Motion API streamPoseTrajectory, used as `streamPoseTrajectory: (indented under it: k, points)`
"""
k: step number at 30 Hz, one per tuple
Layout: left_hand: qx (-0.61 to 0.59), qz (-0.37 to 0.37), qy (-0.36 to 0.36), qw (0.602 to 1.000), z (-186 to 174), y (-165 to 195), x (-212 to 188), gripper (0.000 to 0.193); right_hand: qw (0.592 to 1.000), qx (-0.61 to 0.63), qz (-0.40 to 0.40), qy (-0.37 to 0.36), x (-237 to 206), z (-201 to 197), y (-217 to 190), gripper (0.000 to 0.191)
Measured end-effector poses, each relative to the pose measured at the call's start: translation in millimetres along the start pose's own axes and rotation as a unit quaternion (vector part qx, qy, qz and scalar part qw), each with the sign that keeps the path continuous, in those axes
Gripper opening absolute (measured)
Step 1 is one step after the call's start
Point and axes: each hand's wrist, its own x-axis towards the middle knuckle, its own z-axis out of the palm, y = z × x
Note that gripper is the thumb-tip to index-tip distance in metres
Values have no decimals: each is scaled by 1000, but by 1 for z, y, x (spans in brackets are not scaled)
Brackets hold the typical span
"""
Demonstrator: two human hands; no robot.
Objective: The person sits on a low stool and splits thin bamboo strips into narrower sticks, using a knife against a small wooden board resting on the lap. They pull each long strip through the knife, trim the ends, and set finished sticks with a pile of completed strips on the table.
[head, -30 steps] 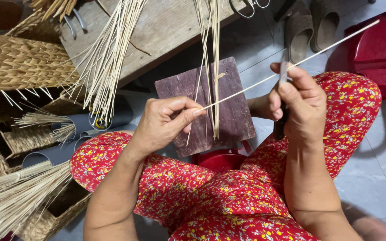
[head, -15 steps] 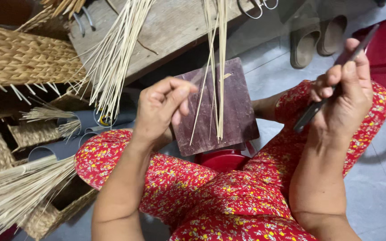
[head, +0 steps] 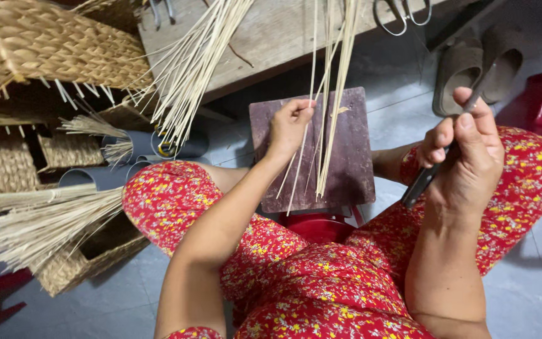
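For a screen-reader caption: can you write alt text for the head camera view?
Seen from above, a seated person in red floral clothes pinches pale reed strips with the left hand over a dark wooden board, while the right hand holds a dark-handled knife. Woven baskets, reed bundles and a wooden bench surround them.

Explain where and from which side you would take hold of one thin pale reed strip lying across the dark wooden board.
Pinch a thin pale reed strip near its loose lower end, coming from the left, as the left hand does. The strips fan apart over the dark wooden board there; higher up they bunch together, probably harder to single out.
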Motion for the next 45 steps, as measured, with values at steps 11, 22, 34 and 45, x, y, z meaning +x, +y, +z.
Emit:
streamPoseTrajectory:
  k: [11,22,34,45]
  points:
    - [187,132,97,969,2,26,25,36,1000,-21,13,-5,-1,-12,-1,16]
    - [405,138,299,853,-137,35,98,17,996,-84,34,11,4,4,11,16]
    - [514,100,316,791,-133,38,110,7,994,-102,38,17,3,22,18,23]
    - [279,176,217,919,-156,64,109,16,995,-95,33,16,1,32,16,25]
